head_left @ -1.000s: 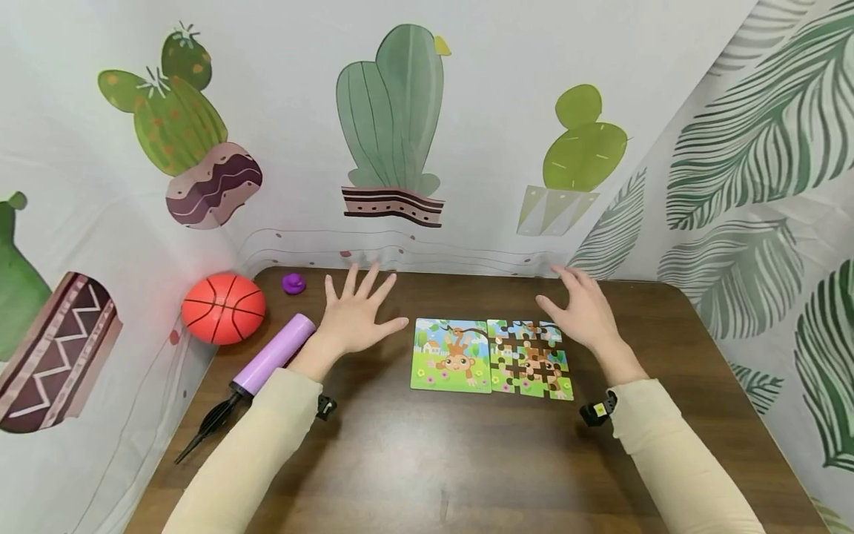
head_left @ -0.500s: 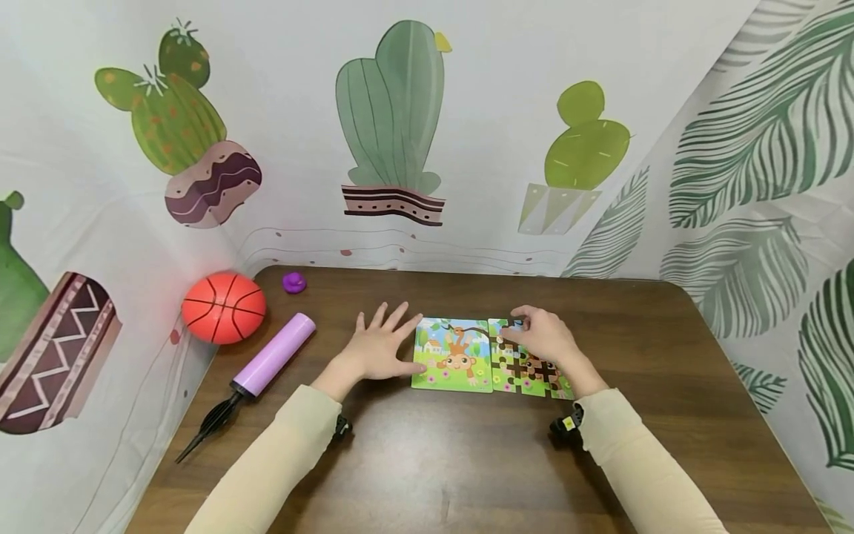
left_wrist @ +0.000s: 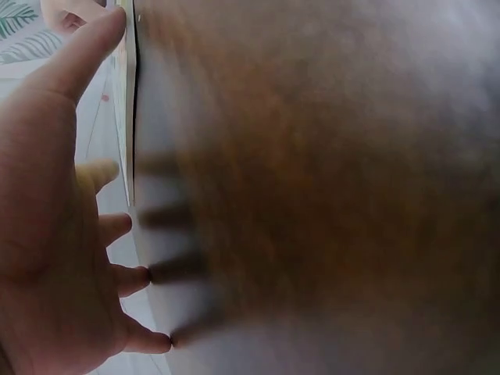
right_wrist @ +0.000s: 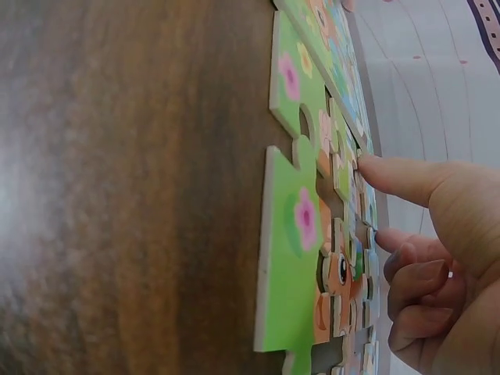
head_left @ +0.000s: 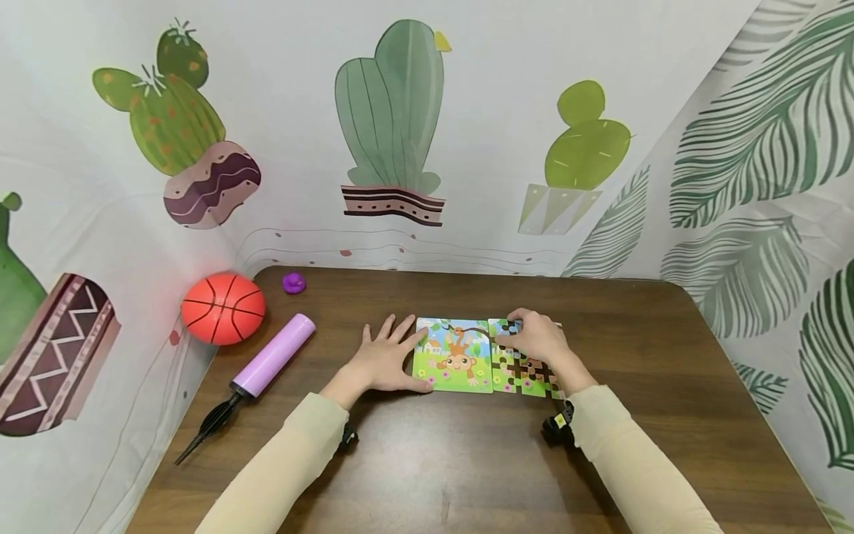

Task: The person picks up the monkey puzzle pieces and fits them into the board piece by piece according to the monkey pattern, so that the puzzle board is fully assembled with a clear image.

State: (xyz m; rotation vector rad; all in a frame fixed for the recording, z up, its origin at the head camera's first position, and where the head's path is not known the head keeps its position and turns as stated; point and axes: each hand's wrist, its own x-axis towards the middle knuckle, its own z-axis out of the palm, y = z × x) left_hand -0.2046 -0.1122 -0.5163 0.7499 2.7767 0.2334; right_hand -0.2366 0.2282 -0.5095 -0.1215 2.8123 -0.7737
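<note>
A square monkey picture board point(head_left: 457, 360) lies flat. Just right of it, jigsaw pieces point(head_left: 531, 387) lie in rows with gaps showing.

Brown wood-grain table point(head_left: 634, 326), far corners rounded; white cloth point(head_left: 494, 89) hangs behind it and along its left side. Print, left to right: a green cactus point(head_left: 16, 289) cut off by the view's edge, over a zigzag pot point(head_left: 63, 345); an orange-spotted cactus point(head_left: 175, 127), its pot point(head_left: 213, 182) banded dark; a tall grey-green cactus point(head_left: 407, 111), striped pot point(head_left: 394, 204); a light-green two-lobed cactus point(head_left: 586, 152), pale pot point(head_left: 559, 209) with triangles. Thin wavy lines low down. Right side: large green leaves point(head_left: 754, 141). Light: soft whitish glare point(head_left: 414, 445) on the near tabletop. Left wrist view: tabletop blurred.
</note>
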